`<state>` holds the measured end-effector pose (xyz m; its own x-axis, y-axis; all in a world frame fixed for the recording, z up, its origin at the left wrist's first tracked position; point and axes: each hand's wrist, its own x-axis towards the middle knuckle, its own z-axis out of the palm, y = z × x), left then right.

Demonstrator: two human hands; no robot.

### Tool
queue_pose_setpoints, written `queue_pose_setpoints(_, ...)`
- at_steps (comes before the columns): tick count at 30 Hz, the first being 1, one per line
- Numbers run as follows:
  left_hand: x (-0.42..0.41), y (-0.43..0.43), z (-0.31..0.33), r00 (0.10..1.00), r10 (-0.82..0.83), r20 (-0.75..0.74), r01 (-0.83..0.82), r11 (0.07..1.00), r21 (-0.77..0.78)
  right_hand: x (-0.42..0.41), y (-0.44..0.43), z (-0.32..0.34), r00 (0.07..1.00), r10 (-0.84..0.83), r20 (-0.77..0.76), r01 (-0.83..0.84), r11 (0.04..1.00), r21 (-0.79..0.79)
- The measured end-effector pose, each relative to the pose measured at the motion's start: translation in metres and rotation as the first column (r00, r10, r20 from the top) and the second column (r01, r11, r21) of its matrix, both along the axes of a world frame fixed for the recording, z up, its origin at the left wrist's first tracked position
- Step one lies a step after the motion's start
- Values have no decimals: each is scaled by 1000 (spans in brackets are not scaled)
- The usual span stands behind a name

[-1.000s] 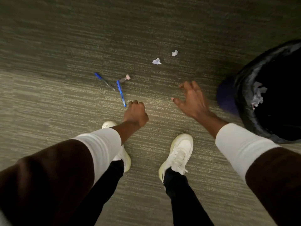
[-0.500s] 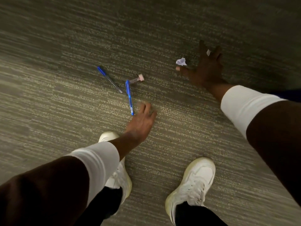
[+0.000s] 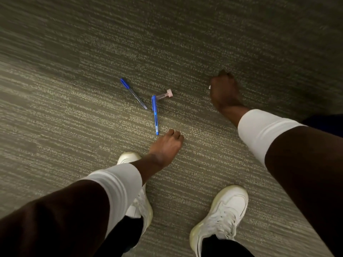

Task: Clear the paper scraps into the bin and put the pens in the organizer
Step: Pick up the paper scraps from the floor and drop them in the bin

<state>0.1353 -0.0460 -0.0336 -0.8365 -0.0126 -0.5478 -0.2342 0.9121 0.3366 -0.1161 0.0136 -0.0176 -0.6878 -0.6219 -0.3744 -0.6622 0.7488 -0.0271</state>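
On carpet | left hand [image 3: 166,145] curled, empty, beside blue pen [image 3: 155,115] | right hand [image 3: 223,89] fisted (white scrap [image 3: 209,87] peeking)

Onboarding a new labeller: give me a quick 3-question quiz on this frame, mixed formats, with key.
1. True or false: the left hand is gripping the blue pen that lies nearest it.
2. Multiple choice: what lies on the carpet between the hands? A) three pens only B) two blue pens and a short pink-capped item C) one pen and a bin
3. Fill in: a sliver of white shows at the edge of the closed ____ hand.

Key
1. False: its fingertips are beside the pen's near end, not around it.
2. B: the capped pen, the blue pen, the pink-capped item.
3. right, probably holding a paper scrap.
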Motion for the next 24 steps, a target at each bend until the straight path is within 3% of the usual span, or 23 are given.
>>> queue_pose_setpoints(6, -5, 11, 34, 990, 131, -44, -127, 989, 71, 23, 45, 35, 990, -110, 87, 111, 994, -5)
queue_pose_setpoints(13, -27, 35, 100, 983, 172, -61, -162, 977, 142, 65, 99, 114, 934, -307, 181, 339, 923, -182)
queue_pose_setpoints(18, -60, 51, 156, 968, 202, -149, -177, 971, 163, 89, 137, 179, 852, -461, 249, 519, 809, -275)
queue_pose_setpoints(24, -112, 100, 227, 922, 298, -249, -232, 937, 260, 91, 191, 248, 741, -634, 223, 664, 640, -387)
